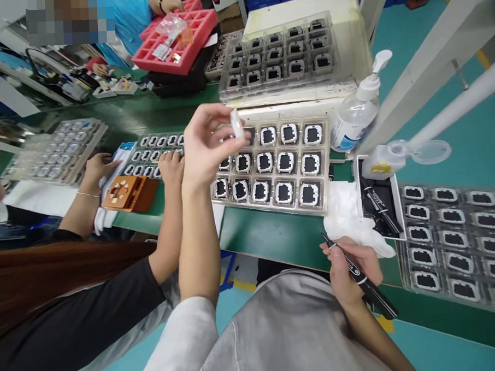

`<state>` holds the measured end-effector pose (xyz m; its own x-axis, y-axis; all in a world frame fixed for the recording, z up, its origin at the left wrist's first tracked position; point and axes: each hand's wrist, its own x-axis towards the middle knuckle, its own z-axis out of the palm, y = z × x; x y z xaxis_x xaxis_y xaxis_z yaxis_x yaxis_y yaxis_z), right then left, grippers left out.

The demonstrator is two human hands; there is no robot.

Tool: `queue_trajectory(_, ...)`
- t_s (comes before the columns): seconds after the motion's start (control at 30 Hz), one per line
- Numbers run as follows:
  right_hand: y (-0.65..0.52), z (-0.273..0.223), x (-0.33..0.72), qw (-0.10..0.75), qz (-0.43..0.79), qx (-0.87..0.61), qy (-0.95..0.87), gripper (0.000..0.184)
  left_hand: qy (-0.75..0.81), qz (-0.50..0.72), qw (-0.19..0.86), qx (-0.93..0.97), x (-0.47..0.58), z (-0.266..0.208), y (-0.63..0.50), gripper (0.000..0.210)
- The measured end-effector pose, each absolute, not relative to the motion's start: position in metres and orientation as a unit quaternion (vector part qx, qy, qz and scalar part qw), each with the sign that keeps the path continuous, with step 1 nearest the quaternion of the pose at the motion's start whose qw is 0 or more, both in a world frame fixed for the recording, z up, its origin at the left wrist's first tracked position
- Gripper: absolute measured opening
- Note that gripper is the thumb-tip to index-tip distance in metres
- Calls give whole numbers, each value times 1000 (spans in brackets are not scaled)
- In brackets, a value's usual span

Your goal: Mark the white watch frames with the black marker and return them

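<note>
My left hand [204, 141] is raised over the left part of a clear plastic tray [268, 207], its thumb and fingers closed on a small whitish part [237, 124] seen almost edge-on. Rows of square black pieces with white rims [286, 162] fill the tray's pockets. In my right hand [345, 269], near the table's front edge, is a black marker pen [366, 284], its narrow tip pointing up and left. White tissue [347, 216] lies just beyond that hand.
Right of the tray stand a pump bottle [353, 118] and a small box [399, 200] holding another marker. Further trays [455, 236] lie at right and back. To my left, a co-worker's hands [172, 167] are near an orange-brown block [128, 193]. A red compartment tray [175, 41] sits behind.
</note>
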<state>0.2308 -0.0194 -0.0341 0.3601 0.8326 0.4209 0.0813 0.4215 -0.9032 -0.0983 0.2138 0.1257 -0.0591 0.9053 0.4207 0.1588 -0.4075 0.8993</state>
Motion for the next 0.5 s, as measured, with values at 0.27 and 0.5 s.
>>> queue_trajectory(0.27,-19,-24,235,661,281,-460,-522,22,428,594,539,416,-25,75,45,72)
queue_trajectory(0.5,-22,-29,234,635,306,-466,-535,23,501,471,665,290,9,47,-5,59)
